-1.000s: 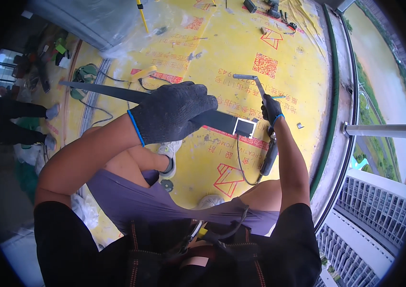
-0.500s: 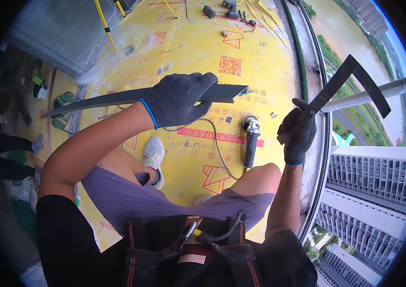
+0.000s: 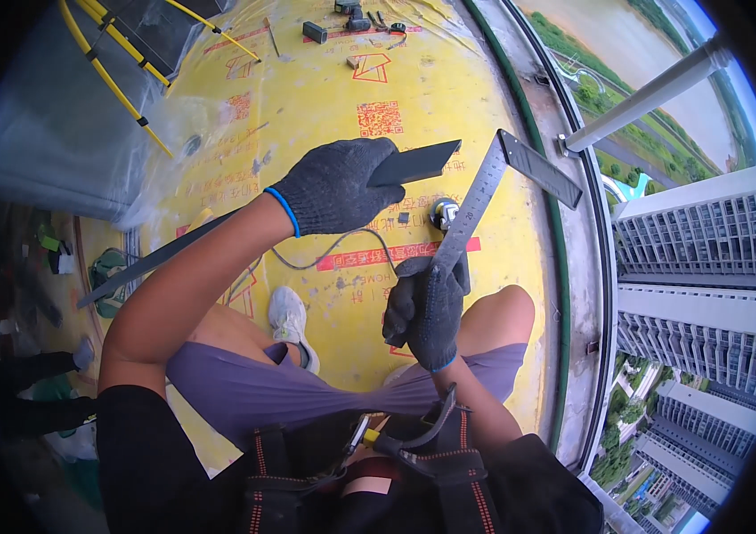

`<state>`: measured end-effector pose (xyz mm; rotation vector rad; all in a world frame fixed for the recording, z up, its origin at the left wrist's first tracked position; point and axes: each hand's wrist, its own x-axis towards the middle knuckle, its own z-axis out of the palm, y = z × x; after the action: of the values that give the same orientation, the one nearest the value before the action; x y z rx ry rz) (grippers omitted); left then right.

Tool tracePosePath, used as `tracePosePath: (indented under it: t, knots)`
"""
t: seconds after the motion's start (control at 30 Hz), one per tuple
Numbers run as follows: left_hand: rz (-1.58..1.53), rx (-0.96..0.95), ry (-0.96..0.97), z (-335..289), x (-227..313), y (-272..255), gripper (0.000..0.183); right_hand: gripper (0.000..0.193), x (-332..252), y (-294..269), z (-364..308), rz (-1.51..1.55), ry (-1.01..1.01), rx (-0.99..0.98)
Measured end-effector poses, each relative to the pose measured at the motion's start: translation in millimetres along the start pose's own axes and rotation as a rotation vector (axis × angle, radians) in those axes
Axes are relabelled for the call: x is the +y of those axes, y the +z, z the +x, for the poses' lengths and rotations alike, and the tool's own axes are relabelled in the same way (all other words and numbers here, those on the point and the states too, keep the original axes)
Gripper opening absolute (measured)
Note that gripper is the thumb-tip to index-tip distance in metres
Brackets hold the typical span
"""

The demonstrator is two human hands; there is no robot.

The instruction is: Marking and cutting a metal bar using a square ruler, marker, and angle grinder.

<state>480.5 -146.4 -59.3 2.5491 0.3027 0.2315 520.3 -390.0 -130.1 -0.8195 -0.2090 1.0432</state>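
Observation:
My left hand, in a dark knitted glove, is closed around a long dark grey profile strip. The strip's angled cut end points right, and its other end runs behind my forearm to the far left. In my gloved right hand is a try square, gripped near the lower end of its marked steel blade. The dark stock of the square is at the top, slanting down to the right. Blade and strip end are close, with a gap between them. Behind the blade lies an angle grinder, mostly hidden by my right hand.
Yellow printed sheeting covers the floor. A drill and small tools lie at the far side. Yellow poles stand far left. A green hose follows the right-hand ledge, beyond which is a high drop. A person's legs show left.
My right hand has swung left and inward with the square, turning its marked face into view beside the strip's end. The left hand has stayed nearly in place, and the strip has tilted. The view has shifted.

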Motion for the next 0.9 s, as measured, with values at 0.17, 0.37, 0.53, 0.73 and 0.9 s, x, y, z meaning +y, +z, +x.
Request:
tracePosePath:
  t: [0.17,0.37,0.53,0.73,0.9]
  knots:
    - [0.006,-0.134,-0.063,5,4,1,0.049,0.020,-31,-28,11,-0.680,-0.309,0.308]
    - [0.013,-0.248,-0.144,14,2,10,0.056,0.011,-124,-76,-2,-1.029,-0.597,0.349]
    - [-0.202,-0.390,-0.182,21,-2,11,0.051,0.025,-107,-56,-22,-1.093,-0.390,0.440]
    - [-0.931,-0.627,-0.431,22,-23,8,0.078,0.021,-25,-15,-23,-0.668,-0.152,0.418]
    - [-1.354,-0.719,-0.337,17,-38,15,0.067,0.020,17,-4,-30,-0.445,-0.098,0.336]
